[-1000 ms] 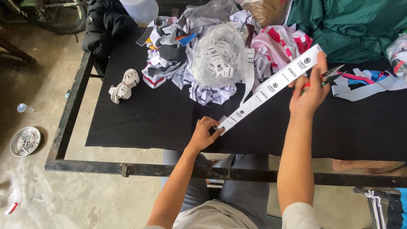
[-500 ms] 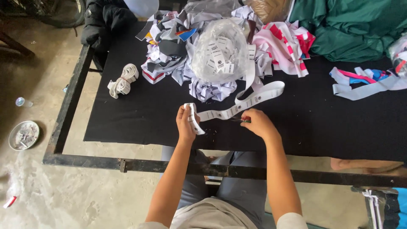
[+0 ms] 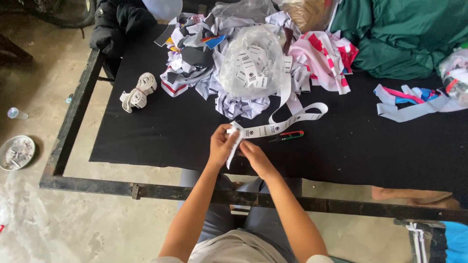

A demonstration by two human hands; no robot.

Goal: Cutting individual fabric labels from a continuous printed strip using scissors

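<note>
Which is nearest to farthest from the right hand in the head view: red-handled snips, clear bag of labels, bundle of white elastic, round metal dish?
From the right hand:
1. Red-handled snips, just beyond it on the black cloth.
2. Clear bag of labels, farther back, centre.
3. Bundle of white elastic, left part of the cloth.
4. Round metal dish, on the floor, far left.

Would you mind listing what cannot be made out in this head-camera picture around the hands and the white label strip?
- Head view: the end of the white label strip is hidden between the left hand and right hand.
- The strip's printed marks are too small to make out.
- The clear bag blurs the cut labels inside.
- The snips: blades too small to tell if open.
</note>
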